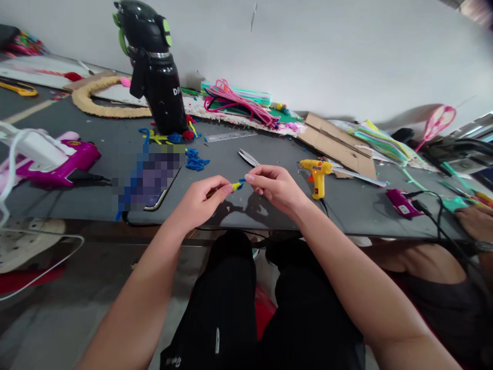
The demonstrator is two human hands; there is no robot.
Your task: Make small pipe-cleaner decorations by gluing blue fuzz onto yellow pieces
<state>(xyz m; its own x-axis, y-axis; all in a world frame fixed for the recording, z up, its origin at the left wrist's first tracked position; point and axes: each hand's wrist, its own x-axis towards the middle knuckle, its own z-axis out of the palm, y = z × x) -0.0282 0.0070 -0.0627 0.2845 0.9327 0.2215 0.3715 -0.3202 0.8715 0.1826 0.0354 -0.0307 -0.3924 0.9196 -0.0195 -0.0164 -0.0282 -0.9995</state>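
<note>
Between my hands is a small yellow and blue pipe-cleaner piece [236, 185], held just above the grey table. My left hand [206, 199] pinches its yellow end between thumb and forefinger. From the other side, my right hand [274, 186] pinches the blue end with its fingertips; its other fingers curl under. Scissors [248, 157] lie just beyond my right hand. Right of that hand, a yellow glue gun [317, 174] rests on the table. A pile of short blue pipe-cleaner pieces [196, 159] lies beyond my left hand, near a phone [162, 177] with a blurred screen.
A tall black bottle [164, 87] stands at the back left. A clear ruler [231, 136], bundled pink stems [242, 105] and cardboard [337, 141] lie toward the wall. Purple power strips [79, 159] with cables sit at both sides. Another person's hand [477, 222] is at the right edge.
</note>
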